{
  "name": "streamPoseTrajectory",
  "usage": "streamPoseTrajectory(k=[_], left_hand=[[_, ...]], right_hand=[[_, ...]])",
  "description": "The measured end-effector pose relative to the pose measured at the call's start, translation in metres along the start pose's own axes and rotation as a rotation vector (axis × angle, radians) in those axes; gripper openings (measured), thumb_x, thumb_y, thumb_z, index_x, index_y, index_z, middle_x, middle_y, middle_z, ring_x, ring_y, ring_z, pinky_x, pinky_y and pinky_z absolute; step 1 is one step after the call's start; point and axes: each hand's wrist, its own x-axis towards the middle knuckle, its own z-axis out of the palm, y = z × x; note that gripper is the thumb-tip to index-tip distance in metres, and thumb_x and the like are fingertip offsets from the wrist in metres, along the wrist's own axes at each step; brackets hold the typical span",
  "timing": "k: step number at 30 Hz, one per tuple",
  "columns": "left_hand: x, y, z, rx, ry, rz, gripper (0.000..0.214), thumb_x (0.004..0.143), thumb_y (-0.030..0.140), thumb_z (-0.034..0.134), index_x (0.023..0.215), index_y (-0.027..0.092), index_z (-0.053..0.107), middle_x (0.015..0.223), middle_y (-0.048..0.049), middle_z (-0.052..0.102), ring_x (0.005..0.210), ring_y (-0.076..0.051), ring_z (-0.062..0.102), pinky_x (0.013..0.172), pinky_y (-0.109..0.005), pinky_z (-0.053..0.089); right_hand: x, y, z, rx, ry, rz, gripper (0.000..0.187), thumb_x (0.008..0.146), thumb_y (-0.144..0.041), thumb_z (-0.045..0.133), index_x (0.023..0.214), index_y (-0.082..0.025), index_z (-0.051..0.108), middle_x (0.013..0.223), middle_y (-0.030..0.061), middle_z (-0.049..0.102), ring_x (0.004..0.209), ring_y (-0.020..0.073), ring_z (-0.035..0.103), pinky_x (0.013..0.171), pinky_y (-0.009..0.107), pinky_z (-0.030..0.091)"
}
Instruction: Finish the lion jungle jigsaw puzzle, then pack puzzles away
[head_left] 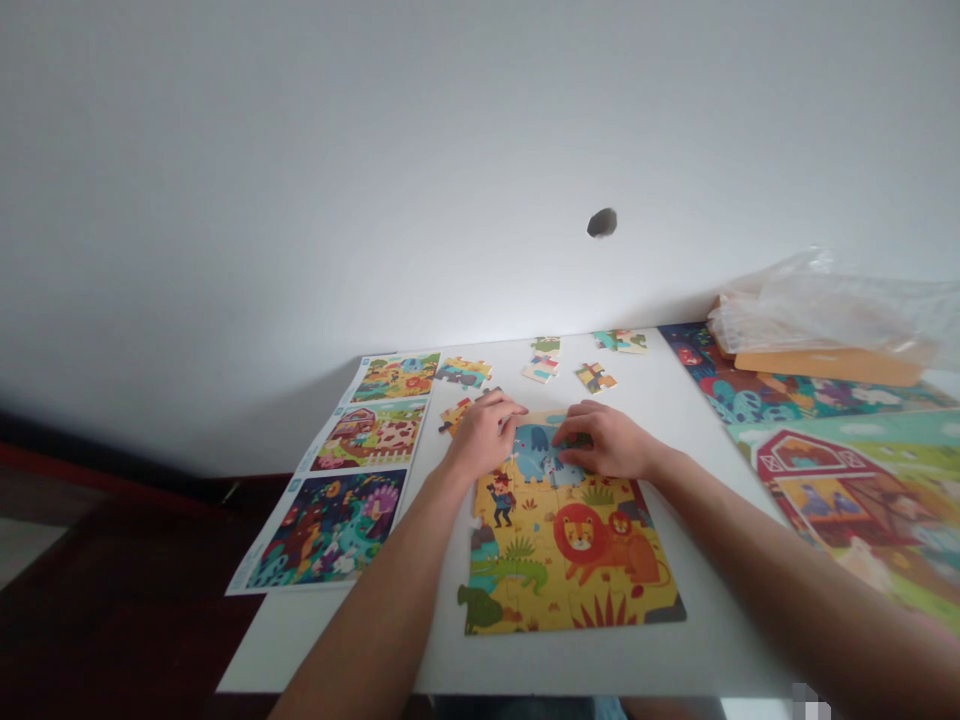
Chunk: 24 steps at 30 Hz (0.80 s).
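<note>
On a white table (675,420): left hand (480,435) and right hand (607,440) at the far edge of an animal jigsaw (570,560)

Partly built jigsaw straight ahead, close to the table's near edge: yellow ground, lion, crocodile, small figure in a hat, blue elephant (534,450) along the far side.

Left of the jigsaw, just apart from it, a long printed sheet (352,470) with three coloured scenes in a row from far to near. Beyond the jigsaw, toward the wall, several loose pieces (595,378) scattered apart from one another. Just off the jigsaw's far-left corner, one orange piece (454,415), partly hidden behind the left hand.

Right of the jigsaw, two large picture boards: a dark jungle scene (750,390) farther off, a red barn scene (847,490) nearer. Beyond those, a pale wooden tray (825,362) under crumpled clear plastic (832,300). High on the grey wall behind the table, a small dark mark (602,222).

Far edge of the jigsaw largely hidden under both hands.

Left hand palm down at the jigsaw's far-left corner, fingers half curled, tips pressing down beside the elephant, nothing gripped.

Right hand palm down just right of the elephant, thumb and fingers drawn together over a small dark-green piece (574,438). Cannot tell whether pinched or only pressed flat.
</note>
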Motion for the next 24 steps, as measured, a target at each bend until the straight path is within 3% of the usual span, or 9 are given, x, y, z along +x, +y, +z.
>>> streamPoseTrajectory(k=[5,13,24], left_hand=[[-0.001,0.008,-0.006,0.069,-0.071,0.071,0.026,0.083,0.020,0.062,0.107,0.022,0.071,0.110,-0.0075,0.062,0.107,-0.024,0.056,0.100,-0.042,0.044],[-0.003,0.021,-0.013,0.054,-0.366,0.110,0.060,0.072,0.045,0.076,0.128,0.029,0.061,0.138,-0.0094,0.049,0.133,-0.033,0.036,0.113,-0.052,0.028],[-0.003,0.023,-0.010,0.082,-0.366,0.074,0.052,0.075,0.043,0.075,0.124,0.030,0.065,0.141,-0.0090,0.048,0.136,-0.033,0.032,0.115,-0.054,0.024]], right_hand=[[0.000,-0.002,-0.002,0.009,0.025,0.015,0.013,0.080,-0.029,0.071,0.091,-0.021,0.074,0.083,0.0055,0.064,0.082,0.0187,0.057,0.076,0.029,0.044],[0.000,-0.001,-0.003,-0.027,0.050,0.053,0.007,0.079,-0.026,0.070,0.078,-0.019,0.069,0.080,0.0049,0.063,0.078,0.0177,0.056,0.075,0.029,0.043],[0.000,0.004,0.000,-0.022,0.063,0.055,0.009,0.081,-0.027,0.069,0.078,-0.019,0.068,0.080,0.0045,0.063,0.078,0.0176,0.055,0.076,0.029,0.042]])
